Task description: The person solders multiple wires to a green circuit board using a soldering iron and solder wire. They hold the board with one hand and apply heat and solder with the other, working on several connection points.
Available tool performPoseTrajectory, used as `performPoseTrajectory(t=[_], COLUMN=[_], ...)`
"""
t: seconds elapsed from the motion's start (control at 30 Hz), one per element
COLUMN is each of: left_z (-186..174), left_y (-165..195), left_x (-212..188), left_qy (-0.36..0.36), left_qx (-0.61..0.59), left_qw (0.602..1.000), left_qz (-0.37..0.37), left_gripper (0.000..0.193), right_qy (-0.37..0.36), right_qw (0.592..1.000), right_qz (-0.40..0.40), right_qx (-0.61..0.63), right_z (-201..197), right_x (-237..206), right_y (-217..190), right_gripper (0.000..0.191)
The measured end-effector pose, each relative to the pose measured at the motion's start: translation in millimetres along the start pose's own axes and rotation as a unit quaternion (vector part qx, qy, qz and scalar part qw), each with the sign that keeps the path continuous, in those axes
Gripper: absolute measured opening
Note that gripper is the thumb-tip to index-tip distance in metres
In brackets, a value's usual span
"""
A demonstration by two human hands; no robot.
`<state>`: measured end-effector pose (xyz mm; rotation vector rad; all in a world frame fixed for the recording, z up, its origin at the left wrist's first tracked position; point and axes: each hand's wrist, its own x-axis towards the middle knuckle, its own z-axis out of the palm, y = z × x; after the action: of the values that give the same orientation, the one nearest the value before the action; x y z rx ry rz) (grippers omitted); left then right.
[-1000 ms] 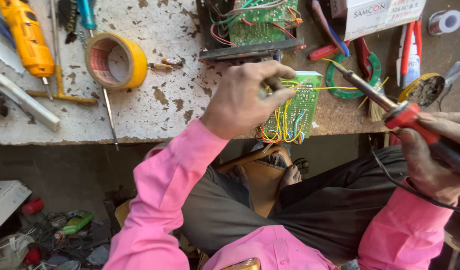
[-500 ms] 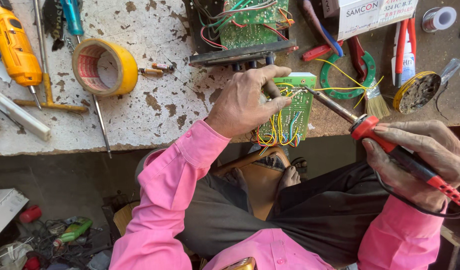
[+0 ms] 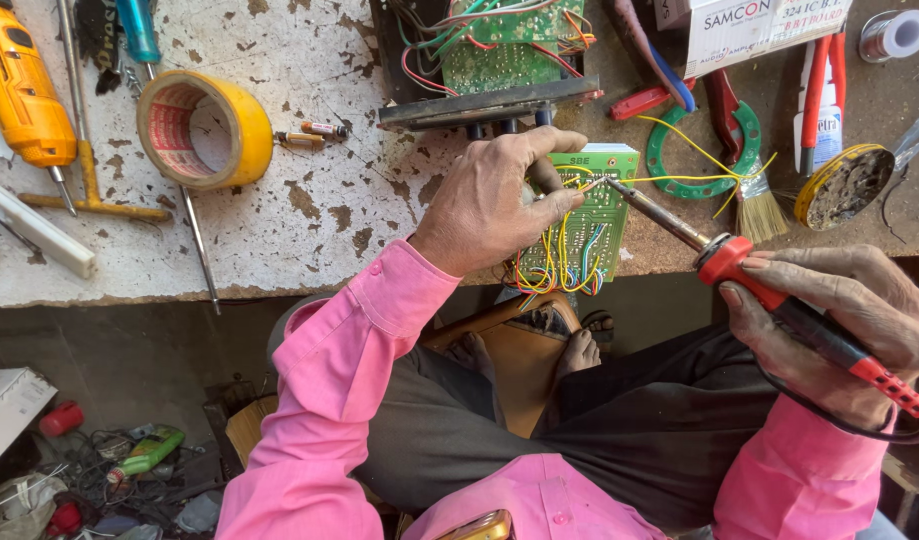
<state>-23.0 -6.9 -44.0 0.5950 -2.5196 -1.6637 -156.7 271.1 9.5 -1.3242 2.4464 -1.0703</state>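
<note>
Yellow drill (image 3: 20, 85) cut by edge, circuit board (image 3: 580, 225) half hidden

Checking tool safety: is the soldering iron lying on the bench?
No, the right hand holds the soldering iron, tip at the green circuit board.

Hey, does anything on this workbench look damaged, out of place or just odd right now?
Yes. The white bench top is badly chipped, with brown patches showing through all over. The green circuit board under the left hand overhangs the bench edge, its coloured wires dangling. The right hand holds a soldering iron.
</note>
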Motion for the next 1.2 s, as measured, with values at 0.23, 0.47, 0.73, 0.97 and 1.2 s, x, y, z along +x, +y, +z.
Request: performPoseTrajectory(t=[0.23, 0.47, 0.73, 0.97, 1.2], left_z=[0.4, 0.3, 0.9, 3.0, 1.4], left_y=[2.2, 0.9, 3.2, 2.5, 4.8], left_x=[0.4, -0.5, -1.7, -0.7, -0.6], left_qy=[0.006, 0.022, 0.030, 0.026, 0.030], left_qx=[0.012, 0.019, 0.019, 0.009, 0.013], left_qw=[1.000, 1.000, 0.999, 1.000, 0.999], left_qz=[-0.008, 0.012, 0.006, -0.015, 0.007], left_gripper=[0.042, 0.037, 0.037, 0.038, 0.037], right_qy=[-0.001, -0.015, -0.014, -0.015, -0.010], right_qw=[1.000, 0.999, 0.998, 0.997, 0.999], right_qz=[-0.007, -0.011, -0.033, -0.049, -0.008], right_qx=[0.011, -0.041, -0.053, -0.056, -0.031], right_z=[1.2, -0.8, 0.8, 0.8, 0.8], right_x=[0.9, 5.5, 6.4, 6.6, 5.7], right_y=[-0.8, -18.0, -18.1, -13.8, -5.1], right_gripper=[0.031, 0.034, 0.028, 0.027, 0.027])
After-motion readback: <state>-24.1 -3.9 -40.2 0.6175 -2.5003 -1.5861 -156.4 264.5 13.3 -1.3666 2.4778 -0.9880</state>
